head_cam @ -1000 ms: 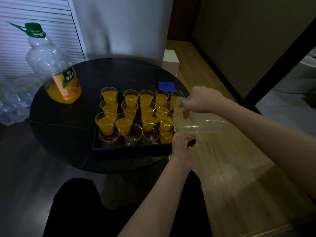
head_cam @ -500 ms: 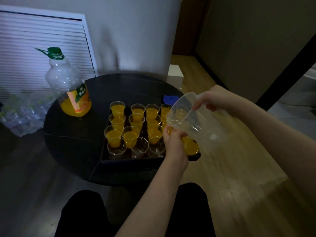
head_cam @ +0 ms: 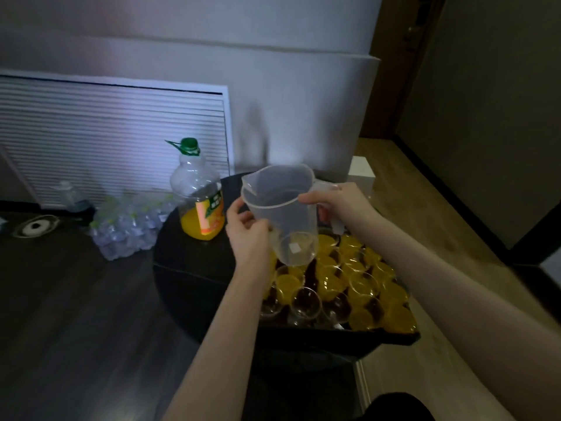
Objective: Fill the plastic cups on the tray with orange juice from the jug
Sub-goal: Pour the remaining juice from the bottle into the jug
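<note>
I hold one clear, smooth plastic jug (head_cam: 280,208) upright above the tray (head_cam: 349,338) — my right hand (head_cam: 340,202) curled round its handle, my left hand (head_cam: 247,235) cupping its side. Three round cups (head_cam: 306,302) in the near row are empty; the rest hold orange juice — too crowded to count.

Bare forearms; dark, possibly black, trousers (head_cam: 400,405).

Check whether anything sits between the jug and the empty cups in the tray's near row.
Nothing visible does. The jug, gripped by the left hand and the right hand, hangs upright above the tray. Only open air and filled cups lie between it and the empty cups.
</note>
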